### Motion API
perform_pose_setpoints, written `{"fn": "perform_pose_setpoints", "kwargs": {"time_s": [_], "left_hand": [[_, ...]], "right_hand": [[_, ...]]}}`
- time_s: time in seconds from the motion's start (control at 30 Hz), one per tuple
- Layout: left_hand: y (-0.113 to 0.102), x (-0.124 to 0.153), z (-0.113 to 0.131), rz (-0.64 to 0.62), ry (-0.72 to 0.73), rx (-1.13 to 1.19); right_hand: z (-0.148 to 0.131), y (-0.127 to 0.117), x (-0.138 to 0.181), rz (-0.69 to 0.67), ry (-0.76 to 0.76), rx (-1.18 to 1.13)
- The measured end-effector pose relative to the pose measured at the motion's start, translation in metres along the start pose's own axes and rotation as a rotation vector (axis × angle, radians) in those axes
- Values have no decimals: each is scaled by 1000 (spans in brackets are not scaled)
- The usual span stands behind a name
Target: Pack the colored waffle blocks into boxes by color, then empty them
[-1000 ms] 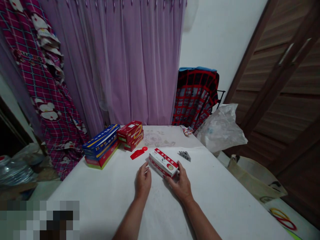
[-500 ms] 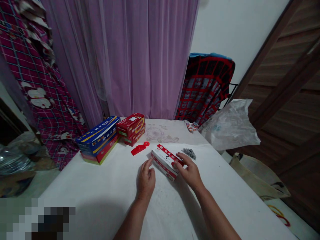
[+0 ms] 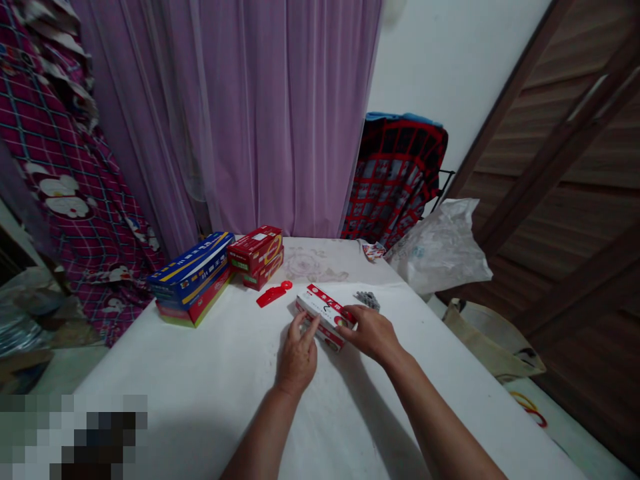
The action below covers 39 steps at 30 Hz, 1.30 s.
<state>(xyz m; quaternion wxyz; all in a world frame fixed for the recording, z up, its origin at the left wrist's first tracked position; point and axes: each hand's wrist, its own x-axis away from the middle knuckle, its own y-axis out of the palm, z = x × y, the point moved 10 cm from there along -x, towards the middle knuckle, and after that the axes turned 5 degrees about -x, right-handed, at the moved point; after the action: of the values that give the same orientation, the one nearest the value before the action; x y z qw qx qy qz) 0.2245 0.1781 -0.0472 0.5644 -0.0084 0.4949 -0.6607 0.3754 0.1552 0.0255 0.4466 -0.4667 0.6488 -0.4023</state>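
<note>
Grips one end of a red-and-white box [image 3: 323, 312] on the tabletop [image 3: 220, 380] with a curled right hand [image 3: 371, 331], touches its side with the loosely spread left hand [image 3: 297, 355].

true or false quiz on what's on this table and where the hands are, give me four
1. The left hand and right hand both touch the red and white box. True.
2. The red plastic piece lies on the blue box. False: it lies on the table, apart from it.
3. Small grey pieces lie just beyond the right hand. True.
4. The white plastic bag sits at the table's left edge. False: it is at the right edge.
</note>
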Motion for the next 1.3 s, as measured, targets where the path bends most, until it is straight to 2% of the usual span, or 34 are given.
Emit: {"fn": "perform_pose_setpoints", "kwargs": {"time_s": [0.2,0.4,0.7,1.0,1.3], "left_hand": [[6,1,1,-44,-6,-31],[2,0,4,-11,16,-35],[5,0,4,-28,24,-103],[3,1,5,-44,2,-164],[-1,3,11,25,61,-222]], "right_hand": [[-9,5,3,-198,14,74],[-10,4,-2,-231,133,170],[-30,11,-9,-370,75,323],[-35,10,-6,-373,-11,354],[-27,-4,-14,-365,-46,309]]}}
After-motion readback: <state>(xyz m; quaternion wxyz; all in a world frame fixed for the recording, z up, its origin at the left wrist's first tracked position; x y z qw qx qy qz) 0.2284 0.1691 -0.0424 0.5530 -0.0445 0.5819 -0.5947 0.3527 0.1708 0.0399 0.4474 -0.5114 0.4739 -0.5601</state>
